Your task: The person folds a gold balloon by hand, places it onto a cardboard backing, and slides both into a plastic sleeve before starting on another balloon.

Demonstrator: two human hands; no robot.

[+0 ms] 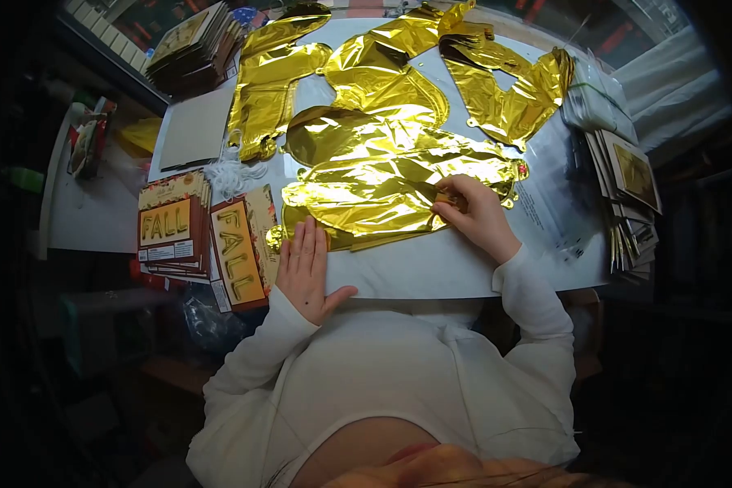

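Observation:
Flat gold foil balloons [374,191] lie layered across the near middle of the table. My left hand [303,268] rests flat with fingers stretched out, its fingertips on the lower left edge of the nearest balloon. At the right part of the same balloon, my right hand [481,215] is closed, thumb and fingers pinching the foil. Behind them lie more deflated gold balloons: a long one at the left [267,85], a curved one in the middle [382,81] and a folded stack with a hole at the right [508,93].
Printed "FALL" packs [167,228] and another pack [240,248] lie at the left edge, near white string [234,175] and a grey card [193,134]. Card stacks stand at the back left [189,45] and right edge [633,179]. Clear plastic bags [557,203] lie at the right.

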